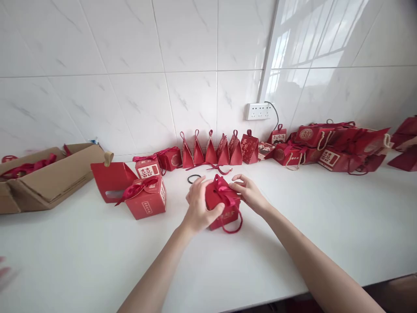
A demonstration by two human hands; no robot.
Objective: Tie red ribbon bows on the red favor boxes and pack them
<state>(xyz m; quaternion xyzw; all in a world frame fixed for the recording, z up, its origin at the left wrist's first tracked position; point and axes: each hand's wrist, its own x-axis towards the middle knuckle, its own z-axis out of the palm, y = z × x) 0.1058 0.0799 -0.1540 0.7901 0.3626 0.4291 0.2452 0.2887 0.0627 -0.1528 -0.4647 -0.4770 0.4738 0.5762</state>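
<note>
Red gift box with gold lettering, set on the white table between both hands, in front of a row of tent-shaped boxes and near a thin black ring. Held at its left by the left hand, fingers spread around the far side and thumb bent over the near edge. Met at the upper right by the right hand, fingers bent toward the ribbon bow; impossible to tell whether pinching ribbon or merely touching card. Probably light, judging by the folded card, and stiff along the creases but easy to dent mid-panel. Likely to slide under a sideways pull, so best braced low on the side walls, close to the corners. Soft and perhaps slippery at the bow: better pinched near the knot than at a loose tail. Limp, seemingly, at the red cord loop in front: poor for steadying.
</note>
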